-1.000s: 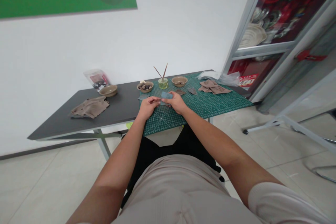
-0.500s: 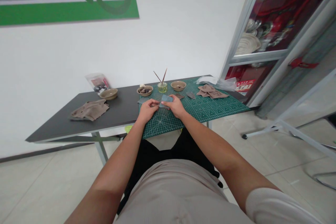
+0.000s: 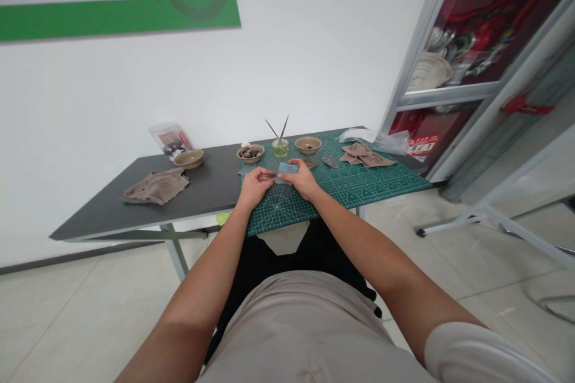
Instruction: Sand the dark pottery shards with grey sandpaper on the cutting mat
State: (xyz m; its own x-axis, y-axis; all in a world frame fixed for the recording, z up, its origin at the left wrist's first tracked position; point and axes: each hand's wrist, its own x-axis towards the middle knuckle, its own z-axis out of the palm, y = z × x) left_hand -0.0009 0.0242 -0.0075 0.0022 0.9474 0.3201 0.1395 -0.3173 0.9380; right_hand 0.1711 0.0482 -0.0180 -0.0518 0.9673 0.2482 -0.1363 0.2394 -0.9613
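Over the green cutting mat (image 3: 359, 182) my two hands meet near its far left part. My right hand (image 3: 303, 180) pinches a small grey-blue sheet (image 3: 286, 170), which looks like sandpaper. My left hand (image 3: 254, 184) is closed, its fingertips pressed against the sheet's left edge around something too small to make out. Just behind the hands stand a glass jar with two thin sticks (image 3: 280, 142), a tan bowl of dark bits (image 3: 250, 152) and a second tan bowl (image 3: 308, 144).
A dark table (image 3: 135, 209) carries the mat, a brown cloth (image 3: 156, 186) at left, a third bowl (image 3: 188, 158), a plastic bag (image 3: 167, 137), another brown cloth (image 3: 362, 155) at right. A glass cabinet (image 3: 471, 42) stands to the right. Tiled floor lies below.
The hands stay together on the sheet with only small shifts. The view has tilted slightly, moving the table a little in the picture.
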